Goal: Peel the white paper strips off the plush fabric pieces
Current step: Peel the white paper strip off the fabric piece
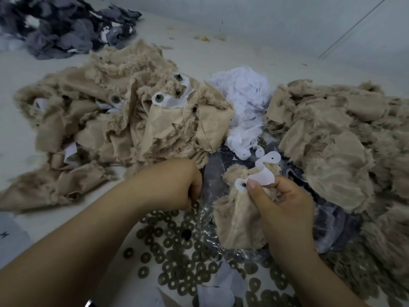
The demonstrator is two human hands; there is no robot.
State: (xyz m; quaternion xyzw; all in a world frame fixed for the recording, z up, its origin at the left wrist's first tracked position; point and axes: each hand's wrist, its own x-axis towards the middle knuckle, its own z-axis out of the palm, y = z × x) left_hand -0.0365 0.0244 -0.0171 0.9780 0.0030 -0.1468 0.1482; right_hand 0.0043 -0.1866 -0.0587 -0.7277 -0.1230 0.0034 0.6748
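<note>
My right hand (285,207) grips a small beige plush piece (234,220) and pinches the white paper strip (264,173) that curls up from it, thumb pressed next to a dark stud at the strip's end. My left hand (177,185) reaches down with curled fingers among the grey washers (177,251); its fingertips are hidden, so what they hold cannot be told. A heap of beige plush pieces (124,120) with white strips on them lies at the left. Another beige heap (343,151) lies at the right.
A pile of crumpled white paper strips (245,100) sits between the two heaps. Clear plastic bag (332,231) lies under my right hand. Dark grey fabric scraps (66,27) are piled at the far left. Several washers cover the near table.
</note>
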